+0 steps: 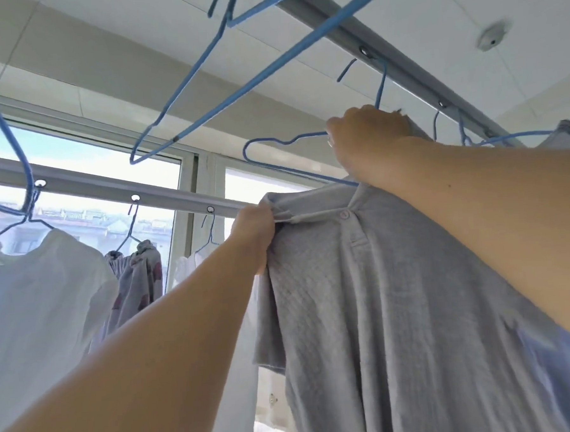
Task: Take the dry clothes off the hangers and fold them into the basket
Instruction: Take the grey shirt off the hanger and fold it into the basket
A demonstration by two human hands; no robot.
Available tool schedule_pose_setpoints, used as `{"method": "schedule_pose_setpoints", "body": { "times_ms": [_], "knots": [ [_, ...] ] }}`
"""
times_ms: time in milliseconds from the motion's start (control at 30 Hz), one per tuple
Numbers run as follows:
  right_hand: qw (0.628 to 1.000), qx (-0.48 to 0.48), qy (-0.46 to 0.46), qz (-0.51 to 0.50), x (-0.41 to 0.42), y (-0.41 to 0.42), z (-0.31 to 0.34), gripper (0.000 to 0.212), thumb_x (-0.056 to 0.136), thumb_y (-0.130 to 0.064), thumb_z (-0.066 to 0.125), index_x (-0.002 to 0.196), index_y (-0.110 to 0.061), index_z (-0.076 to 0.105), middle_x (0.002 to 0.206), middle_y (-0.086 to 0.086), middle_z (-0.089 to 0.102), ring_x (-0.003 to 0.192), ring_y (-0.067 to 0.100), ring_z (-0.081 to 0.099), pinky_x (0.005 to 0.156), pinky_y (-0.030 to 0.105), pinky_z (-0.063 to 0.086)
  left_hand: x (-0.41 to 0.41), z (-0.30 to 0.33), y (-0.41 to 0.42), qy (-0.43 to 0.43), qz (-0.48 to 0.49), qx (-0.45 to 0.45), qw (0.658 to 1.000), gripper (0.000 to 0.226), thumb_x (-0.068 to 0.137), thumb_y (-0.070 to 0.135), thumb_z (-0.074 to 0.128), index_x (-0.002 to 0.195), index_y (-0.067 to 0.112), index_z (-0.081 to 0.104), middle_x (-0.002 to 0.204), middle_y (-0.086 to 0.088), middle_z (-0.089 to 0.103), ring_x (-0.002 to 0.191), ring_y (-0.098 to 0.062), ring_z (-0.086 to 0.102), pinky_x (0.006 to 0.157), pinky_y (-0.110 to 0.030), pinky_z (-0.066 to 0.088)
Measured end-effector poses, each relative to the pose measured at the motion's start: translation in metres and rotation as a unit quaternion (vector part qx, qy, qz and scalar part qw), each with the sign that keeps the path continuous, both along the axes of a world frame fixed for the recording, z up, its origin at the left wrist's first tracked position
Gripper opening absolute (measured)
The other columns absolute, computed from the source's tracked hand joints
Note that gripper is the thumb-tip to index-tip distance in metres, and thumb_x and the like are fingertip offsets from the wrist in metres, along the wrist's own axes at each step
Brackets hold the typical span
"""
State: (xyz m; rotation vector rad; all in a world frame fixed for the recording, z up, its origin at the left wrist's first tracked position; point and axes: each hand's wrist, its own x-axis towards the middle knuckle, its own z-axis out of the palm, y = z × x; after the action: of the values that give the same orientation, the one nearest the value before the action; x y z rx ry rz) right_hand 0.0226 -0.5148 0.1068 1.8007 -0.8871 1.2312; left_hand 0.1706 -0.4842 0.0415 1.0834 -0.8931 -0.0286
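I am looking up at a grey collared shirt (397, 309) that is hanging in front of me, with both bare arms reaching up to it. My left hand (256, 232) is pinching the shirt's left collar edge, its fingers (266, 216) curled round a fold of the fabric just beside the top button. My right hand (365, 135) is gripping the blue wire hanger (273, 143) at the base of its neck, fingers wrapped round the wire; the hanger's hook is sitting on the grey overhead rail (411, 67), and its left shoulder is sticking out bare of the cloth, to the left of and above the collar, while the shirt's right side is draping up behind my right hand. How much of the hanger is inside the shirt I cannot tell, since my right forearm is covering that part. Above, two empty blue hangers (203, 65) are dangling from the same rail, tilted toward the window (76, 160). On a second rail (117, 190) running across the window, a white T-shirt (33, 295) is hanging at the left on its own blue hanger, a grey patterned garment (138, 276) is hanging beside it, and a white garment (184, 267) is showing just behind my left forearm. At the far right another grey piece (566, 135) is hanging on a blue hanger from the near rail. A small round fitting (492, 36) is sitting on the white ceiling.
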Motion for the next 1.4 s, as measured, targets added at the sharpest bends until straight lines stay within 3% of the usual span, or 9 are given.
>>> {"method": "schedule_pose_setpoints", "body": {
  "times_ms": [67, 233, 300, 400, 600, 700, 900, 1133, 1400],
  "knots": [
    [1.0, -0.003, -0.004, -0.015, 0.003, -0.006, -0.006, 0.032, 0.099, -0.017, 0.032, 0.128, -0.009, 0.042, 0.134, 0.014, 0.043, 0.129, 0.032, 0.034, 0.103, 0.049, 0.027, -0.001, 0.001, -0.001, -0.03, -0.011, 0.024, 0.999, 0.031, 0.094, 0.035, 0.048, 0.072, 0.016, 0.06, 0.069, 0.004, 0.059, 0.07, -0.014, 0.052, 0.067, -0.026, 0.042],
    [0.996, -0.072, 0.017, -0.044, 0.01, -0.015, -0.035, 0.052, 0.1, -0.027, 0.026, 0.147, -0.007, 0.016, 0.157, 0.009, 0.008, 0.145, 0.023, -0.002, 0.116, 0.045, -0.002, -0.02, 0.0, 0.004, -0.078, 0.003, 0.05, 0.996, 0.033, 0.091, 0.036, 0.044, 0.095, 0.009, 0.064, 0.092, -0.009, 0.064, 0.082, -0.025, 0.058, 0.077, -0.032, 0.047],
    [0.991, -0.13, 0.025, 0.032, 0.015, -0.016, -0.053, 0.045, 0.098, -0.022, 0.029, 0.138, -0.002, 0.037, 0.152, 0.014, 0.026, 0.144, 0.026, 0.014, 0.117, 0.043, 0.006, -0.023, -0.003, 0.002, -0.103, 0.007, 0.061, 0.993, 0.036, 0.091, 0.036, 0.042, 0.097, 0.008, 0.063, 0.094, -0.011, 0.065, 0.083, -0.027, 0.06, 0.076, -0.033, 0.048],
    [0.976, -0.156, 0.062, 0.138, 0.023, -0.016, -0.089, 0.046, 0.081, -0.012, 0.025, 0.097, 0.002, 0.066, 0.112, 0.018, 0.063, 0.113, 0.035, 0.057, 0.097, 0.042, 0.044, -0.021, -0.019, -0.003, -0.139, 0.007, 0.08, 0.987, 0.029, 0.091, 0.028, 0.043, 0.075, 0.01, 0.058, 0.075, -0.009, 0.06, 0.067, -0.023, 0.056, 0.065, -0.028, 0.044],
    [0.966, 0.062, 0.064, 0.241, 0.032, -0.026, -0.183, 0.034, 0.094, -0.012, 0.041, 0.127, -0.013, 0.047, 0.133, 0.001, 0.043, 0.125, 0.021, 0.038, 0.096, 0.035, 0.041, -0.013, -0.09, -0.001, -0.184, 0.016, 0.179, 0.966, 0.033, 0.095, 0.019, 0.039, 0.064, 0.013, 0.048, 0.057, -0.005, 0.047, 0.037, -0.011, 0.042, 0.038, -0.016, 0.03],
    [0.9, 0.241, 0.005, 0.363, 0.034, -0.021, -0.228, 0.033, 0.095, -0.029, 0.045, 0.127, -0.022, 0.047, 0.13, -0.001, 0.048, 0.12, 0.019, 0.044, 0.093, 0.03, 0.039, -0.004, -0.133, 0.006, -0.18, 0.016, 0.221, 0.959, 0.033, 0.091, 0.012, 0.039, 0.061, 0.013, 0.052, 0.05, -0.008, 0.047, 0.039, -0.017, 0.04, 0.038, -0.018, 0.029],
    [0.741, 0.512, 0.034, 0.433, 0.045, -0.029, -0.314, 0.076, 0.076, -0.061, 0.06, 0.14, -0.034, 0.03, 0.137, -0.012, 0.047, 0.124, 0.008, 0.045, 0.095, 0.026, 0.037, 0.023, -0.209, 0.029, -0.164, 0.043, 0.315, 0.934, 0.034, 0.093, 0.014, 0.035, 0.063, 0.015, 0.052, 0.035, -0.001, 0.049, 0.027, -0.01, 0.041, 0.032, -0.012, 0.028],
    [0.575, 0.681, 0.165, 0.424, 0.054, -0.033, -0.413, 0.093, 0.06, -0.04, 0.085, 0.136, -0.039, 0.031, 0.115, -0.016, 0.059, 0.109, 0.005, 0.056, 0.096, 0.03, 0.047, 0.042, -0.274, 0.059, -0.063, 0.053, 0.335, 0.939, 0.032, 0.094, 0.016, 0.038, 0.066, 0.014, 0.053, 0.047, -0.005, 0.049, 0.032, -0.013, 0.044, 0.033, -0.013, 0.031],
    [0.439, 0.796, 0.172, 0.379, 0.068, -0.021, -0.488, 0.051, 0.074, -0.028, 0.077, 0.12, -0.022, 0.055, 0.111, -0.001, 0.067, 0.102, 0.018, 0.065, 0.093, 0.038, 0.052, 0.054, -0.326, 0.095, 0.009, 0.071, 0.328, 0.942, 0.033, 0.093, 0.015, 0.04, 0.061, 0.016, 0.046, 0.041, 0.002, 0.045, 0.032, -0.008, 0.041, 0.034, -0.015, 0.029]
  ]
}}
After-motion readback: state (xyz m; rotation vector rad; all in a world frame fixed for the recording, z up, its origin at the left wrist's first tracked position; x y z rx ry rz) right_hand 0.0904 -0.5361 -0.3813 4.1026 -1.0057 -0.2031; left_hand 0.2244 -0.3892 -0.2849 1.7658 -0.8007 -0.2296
